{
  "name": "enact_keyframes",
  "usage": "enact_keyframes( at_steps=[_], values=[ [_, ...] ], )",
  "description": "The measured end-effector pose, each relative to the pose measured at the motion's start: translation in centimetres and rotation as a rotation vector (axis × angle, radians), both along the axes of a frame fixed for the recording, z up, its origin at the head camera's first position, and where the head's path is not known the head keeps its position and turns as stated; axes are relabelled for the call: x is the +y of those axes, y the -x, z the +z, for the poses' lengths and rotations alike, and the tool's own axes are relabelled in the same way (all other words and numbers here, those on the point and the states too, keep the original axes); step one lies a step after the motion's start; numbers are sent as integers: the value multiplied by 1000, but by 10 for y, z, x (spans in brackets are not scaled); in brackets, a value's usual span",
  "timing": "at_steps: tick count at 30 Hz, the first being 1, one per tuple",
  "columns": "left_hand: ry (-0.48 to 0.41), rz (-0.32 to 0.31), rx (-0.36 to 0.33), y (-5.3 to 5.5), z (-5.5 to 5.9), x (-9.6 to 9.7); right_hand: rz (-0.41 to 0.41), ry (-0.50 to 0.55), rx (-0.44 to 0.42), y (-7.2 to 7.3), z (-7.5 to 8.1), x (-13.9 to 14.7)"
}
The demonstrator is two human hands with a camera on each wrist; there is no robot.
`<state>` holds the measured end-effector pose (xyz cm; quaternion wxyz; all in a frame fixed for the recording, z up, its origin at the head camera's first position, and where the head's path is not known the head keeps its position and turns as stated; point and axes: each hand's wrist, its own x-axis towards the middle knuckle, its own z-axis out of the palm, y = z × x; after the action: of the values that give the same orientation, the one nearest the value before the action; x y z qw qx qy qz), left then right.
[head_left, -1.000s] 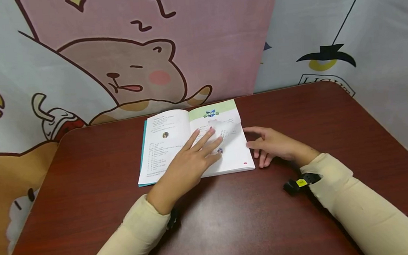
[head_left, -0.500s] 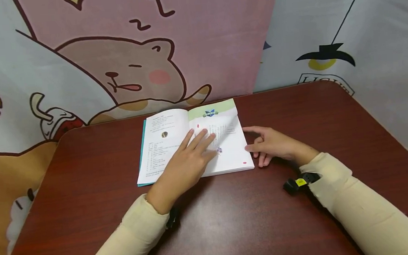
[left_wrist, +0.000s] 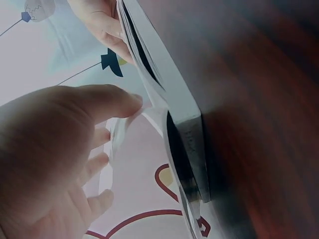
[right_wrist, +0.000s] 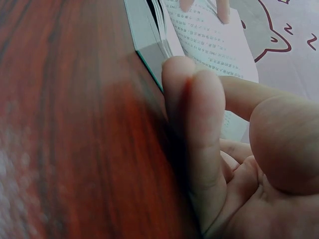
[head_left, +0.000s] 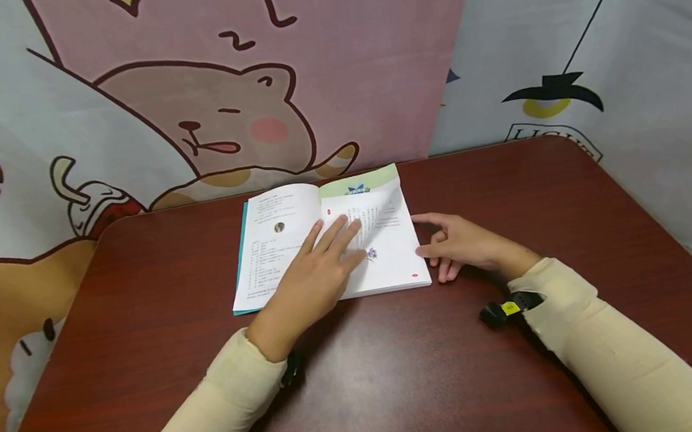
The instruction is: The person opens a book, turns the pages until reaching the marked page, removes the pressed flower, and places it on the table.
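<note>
Book (head_left: 329, 240) lay open; left hand (head_left: 316, 271) pressed flat, fingers straight, right hand (head_left: 465, 244) relaxed at its edge — the lifted page (head_left: 376, 214) could crease.

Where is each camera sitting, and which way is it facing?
Head: above, facing forward and down at the open book on the table; both hands and sleeves show.
Left wrist: low beside the left hand, facing the book's edge.
Right wrist: low beside the right hand, facing the book's pages.
All share the book.
</note>
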<state>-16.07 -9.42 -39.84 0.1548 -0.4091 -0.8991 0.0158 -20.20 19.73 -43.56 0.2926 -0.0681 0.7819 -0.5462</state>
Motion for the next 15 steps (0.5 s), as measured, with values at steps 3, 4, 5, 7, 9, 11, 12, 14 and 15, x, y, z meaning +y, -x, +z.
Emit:
enact_keyframes(
  at_steps=[3,4,5,7,9,11,12,14,15],
  values=[
    [13,20,-4,0,1,0,0,-1,-1,0,0,0],
    [19,26,-7,0,1,-1,2,-1,-2,0,0,0],
    [26,33,-9,0,1,-1,3,1,-3,0,0,0],
    [38,45,-14,0,2,-1,6,1,-3,0,0,0],
    [41,53,-23,0,2,-1,4,-1,-6,0,1,1],
    [36,58,-31,0,2,-1,3,-4,-8,0,1,1],
    [31,61,-33,0,2,-1,3,-4,-8,0,1,1],
    [23,63,-31,1,2,-1,2,-5,-7,0,2,1],
    [18,63,-28,1,2,-1,2,-5,-6,0,2,1]
  ],
)
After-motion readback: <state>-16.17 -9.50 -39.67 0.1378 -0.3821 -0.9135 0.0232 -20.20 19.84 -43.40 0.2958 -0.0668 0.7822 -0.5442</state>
